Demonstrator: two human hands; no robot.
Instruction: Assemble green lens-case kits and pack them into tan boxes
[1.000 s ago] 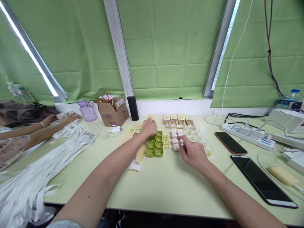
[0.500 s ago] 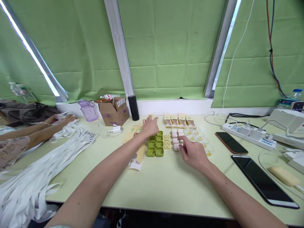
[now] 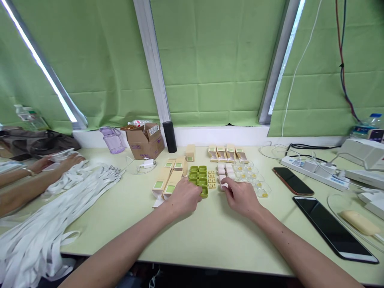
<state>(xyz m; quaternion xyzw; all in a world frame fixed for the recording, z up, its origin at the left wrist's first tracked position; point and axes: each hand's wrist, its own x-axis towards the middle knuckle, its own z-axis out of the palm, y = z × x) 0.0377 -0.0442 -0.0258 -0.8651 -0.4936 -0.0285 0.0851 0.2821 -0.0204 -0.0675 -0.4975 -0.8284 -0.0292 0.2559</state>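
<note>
My left hand (image 3: 186, 196) has its fingers curled at the front left of two rows of small green square containers (image 3: 203, 182), closed on one that it mostly hides. With thumb and forefinger, my right hand (image 3: 243, 197) pinches the nearest piece of a group of pale pink cylinders (image 3: 221, 170). Between the two groups lie small yellow square pieces (image 3: 211, 180) in short rows. Clear plastic pieces with yellow centres (image 3: 252, 176) sit just beyond my right hand. Cream cartons with green labels (image 3: 161, 182) lie left of the containers, partly behind my left hand.
One cream carton (image 3: 190, 153) stands farther back, near several open cartons (image 3: 221, 154). A brown cardboard box (image 3: 145, 144) and black cylinder (image 3: 169, 137) are at the back. Phones (image 3: 331, 228) and a power strip (image 3: 315, 172) lie right. White straps (image 3: 69, 212) and another person's arms (image 3: 39, 188) are left.
My left hand has come back from the far carton toward me, down to the front green container. My right fingers have closed on the nearest pink cylinder. The labelled cartons are now uncovered.
</note>
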